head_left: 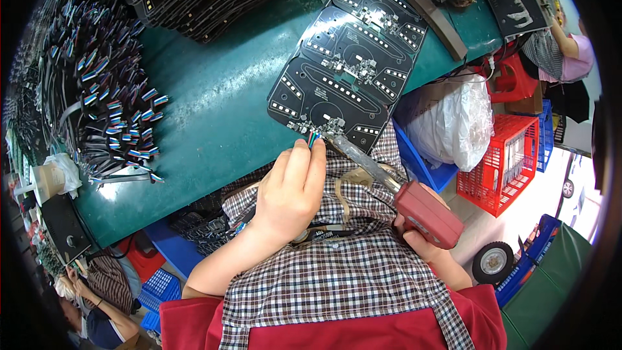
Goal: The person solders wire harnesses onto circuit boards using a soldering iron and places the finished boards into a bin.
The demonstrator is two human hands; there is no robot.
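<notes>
A panel of three joined black circuit boards [353,42] with rows of small white LEDs lies on the green tabletop. At its near edge my left hand [291,188] pinches the end of a thin cable with coloured wires [312,139], against the nearest board. My right hand [420,245] is wrapped round the dark red body of a soldering gun [424,210]. The gun's long grey barrel [366,163] slants up leftward. Its tip meets the board's components just right of the wires; whether it touches them I cannot tell.
Cut cables with bared coloured ends [107,104] heap up on the left of the green table [201,91]. Stacked black boards [188,0] stand at the back. A dark bar [431,16], a plastic bag [450,120] and a red crate [518,162] are rightward. Other people sit at both sides.
</notes>
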